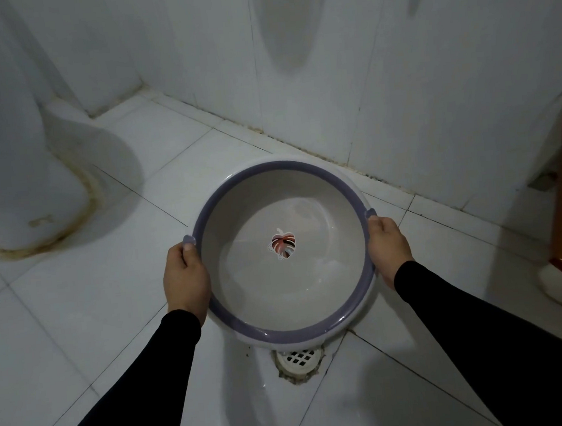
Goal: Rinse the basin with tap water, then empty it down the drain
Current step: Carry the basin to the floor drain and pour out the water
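Basin (246, 294) gripped at rim by L hand (185, 277) & R hand (390, 249), above drain (298, 357).

Purple-rimmed white basin (239, 213), leaf print

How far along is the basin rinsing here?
Done: can't confirm; no tap shows, though the basin may hold a little water. In hand: left hand and right hand grip its rim, level above the floor drain. Left: tipping it out down the drain.

White tiled floor (78, 315) — drain (299, 359) inset (toilet base (16, 188) left).
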